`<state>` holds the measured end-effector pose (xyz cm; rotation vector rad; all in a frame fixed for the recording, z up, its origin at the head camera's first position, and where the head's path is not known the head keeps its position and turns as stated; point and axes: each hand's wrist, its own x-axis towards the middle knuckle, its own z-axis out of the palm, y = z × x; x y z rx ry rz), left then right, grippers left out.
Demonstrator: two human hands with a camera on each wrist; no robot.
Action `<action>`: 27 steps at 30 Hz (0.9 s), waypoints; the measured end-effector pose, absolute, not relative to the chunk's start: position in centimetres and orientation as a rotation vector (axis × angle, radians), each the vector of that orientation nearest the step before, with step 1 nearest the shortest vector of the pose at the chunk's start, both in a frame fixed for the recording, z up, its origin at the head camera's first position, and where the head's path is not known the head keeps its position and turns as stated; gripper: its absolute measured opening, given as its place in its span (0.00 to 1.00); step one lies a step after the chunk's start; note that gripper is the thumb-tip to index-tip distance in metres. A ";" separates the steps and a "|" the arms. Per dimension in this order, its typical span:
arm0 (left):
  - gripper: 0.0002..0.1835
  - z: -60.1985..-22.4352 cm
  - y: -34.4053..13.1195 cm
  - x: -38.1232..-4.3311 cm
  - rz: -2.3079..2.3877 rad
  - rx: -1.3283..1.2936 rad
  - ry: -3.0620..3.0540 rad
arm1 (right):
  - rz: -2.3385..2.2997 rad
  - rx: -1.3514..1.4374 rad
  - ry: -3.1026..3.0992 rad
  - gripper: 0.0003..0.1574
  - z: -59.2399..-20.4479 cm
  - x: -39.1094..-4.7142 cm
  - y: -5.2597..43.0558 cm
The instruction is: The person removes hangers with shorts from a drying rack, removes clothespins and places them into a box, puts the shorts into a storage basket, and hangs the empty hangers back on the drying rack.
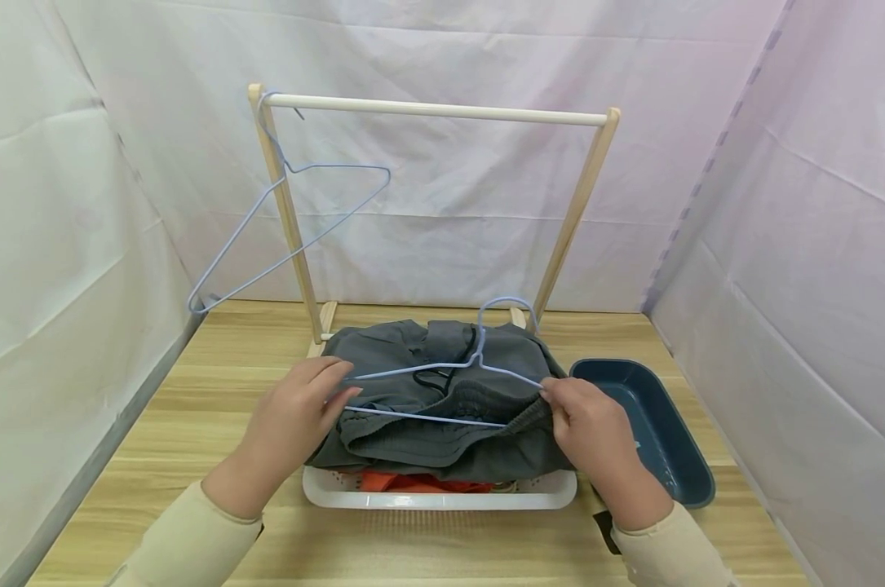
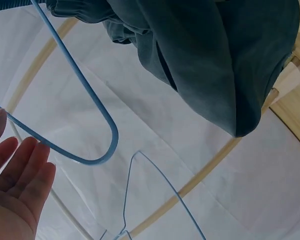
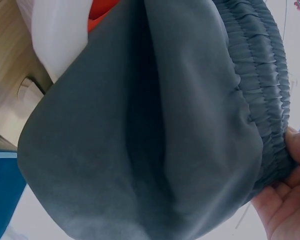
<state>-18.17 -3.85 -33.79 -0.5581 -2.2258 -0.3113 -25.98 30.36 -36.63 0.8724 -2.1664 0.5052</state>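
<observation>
A pale blue wire hanger (image 1: 480, 346) lies over dark grey drawstring pants (image 1: 391, 346), its right end inside the gathered elastic waistband (image 3: 260, 65). My left hand (image 1: 298, 408) pinches the hanger near its left corner, between thumb and fingers. In the left wrist view that rounded corner sticks out past the fingertips, outside the cloth. On the other side, my right hand (image 1: 595, 420) grips the waistband between thumb and fingers, by the hanger's right end. A black cord shows at the waist. Whether the pants have long or short legs is hidden.
Beneath the pants is a white basket (image 1: 442, 499) with orange cloth (image 1: 420, 483) inside. A dark blue tray (image 1: 677, 456) stands to the right. Behind, a wooden rack (image 1: 442, 109) carries another blue hanger (image 1: 240, 232) at its left end. White fabric walls surround the table.
</observation>
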 end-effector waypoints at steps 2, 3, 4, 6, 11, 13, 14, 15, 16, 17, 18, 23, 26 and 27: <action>0.14 -33.8 -3.8 -18.2 -0.317 -0.549 -2.240 | 0.507 0.873 -2.164 0.11 -36.6 -25.9 30.3; 0.14 -33.8 -3.8 -18.3 -0.320 -0.546 -2.244 | 0.509 0.873 -2.164 0.11 -36.6 -25.9 30.3; 0.15 -33.8 -3.8 -18.3 -0.322 -0.543 -2.247 | 0.512 0.872 -2.165 0.11 -36.5 -25.9 30.3; 0.17 -33.7 -3.8 -18.4 -0.328 -0.539 -2.248 | 0.516 0.870 -2.164 0.12 -36.5 -25.9 30.2; 0.14 -33.6 -3.9 -18.6 -0.333 -0.548 -2.235 | 0.530 0.884 -2.133 0.12 -36.6 -26.0 30.1; 0.13 -33.6 -4.0 -18.7 -0.330 -0.550 -2.230 | 0.535 0.895 -2.116 0.11 -36.6 -26.1 30.1; 0.13 -33.6 -4.0 -18.6 -0.328 -0.549 -2.229 | 0.535 0.900 -2.109 0.11 -36.6 -26.1 30.0; 0.13 -33.6 -4.1 -18.6 -0.327 -0.548 -2.229 | 0.536 0.905 -2.104 0.11 -36.6 -26.1 30.0; 0.12 -33.6 -4.1 -18.6 -0.323 -0.545 -2.234 | 0.535 0.911 -2.101 0.11 -36.5 -26.1 29.9; 0.12 -33.6 -4.2 -18.5 -0.320 -0.541 -2.241 | 0.531 0.918 -2.100 0.10 -36.4 -26.1 29.8; 0.13 -33.6 -4.2 -18.5 -0.319 -0.538 -2.247 | 0.527 0.923 -2.103 0.10 -36.3 -26.1 29.7; 0.18 -33.7 -4.4 -18.2 -0.294 -0.524 -2.269 | 0.507 0.947 -2.141 0.10 -35.9 -26.0 29.3; 0.20 -33.8 -4.6 -18.2 -0.282 -0.528 -2.255 | 0.501 0.948 -2.192 0.11 -35.6 -25.7 29.1; 0.21 -33.9 -4.7 -18.2 -0.284 -0.531 -2.248 | 0.500 0.948 -2.213 0.11 -35.5 -25.7 29.1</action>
